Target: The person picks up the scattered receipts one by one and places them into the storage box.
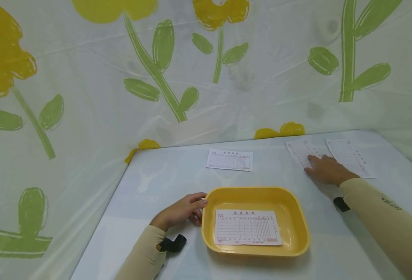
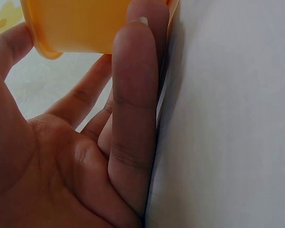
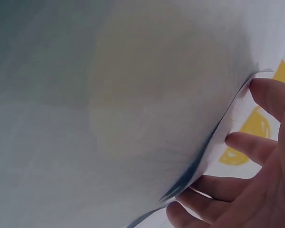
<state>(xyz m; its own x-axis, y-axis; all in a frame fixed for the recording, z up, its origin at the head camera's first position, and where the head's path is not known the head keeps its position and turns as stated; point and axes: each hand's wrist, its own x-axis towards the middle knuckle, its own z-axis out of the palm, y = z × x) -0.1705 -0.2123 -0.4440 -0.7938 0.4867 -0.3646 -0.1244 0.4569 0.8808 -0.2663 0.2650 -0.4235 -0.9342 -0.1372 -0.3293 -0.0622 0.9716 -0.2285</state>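
Note:
A yellow plastic tray (image 1: 255, 251) stands on the table, with a printed receipt slip (image 1: 248, 227) lying inside. My left hand (image 1: 183, 210) touches the tray's left rim and outer wall; in the left wrist view its fingers (image 2: 134, 85) reach along the yellow wall, fairly straight. At the right, my right hand (image 1: 326, 169) lies over the edge of a receipt slip (image 1: 302, 149). Its spread fingertips (image 3: 244, 142) touch the paper in the right wrist view. Beside that slip is another receipt slip (image 1: 349, 155), partly behind the hand.
Behind the tray, another receipt slip (image 1: 229, 160) lies flat on the white table (image 1: 178, 171). A white curtain (image 1: 255, 105) printed with yellow flowers and green leaves hangs along the table's back and left sides. Dark straps (image 1: 172, 244) show at both wrists.

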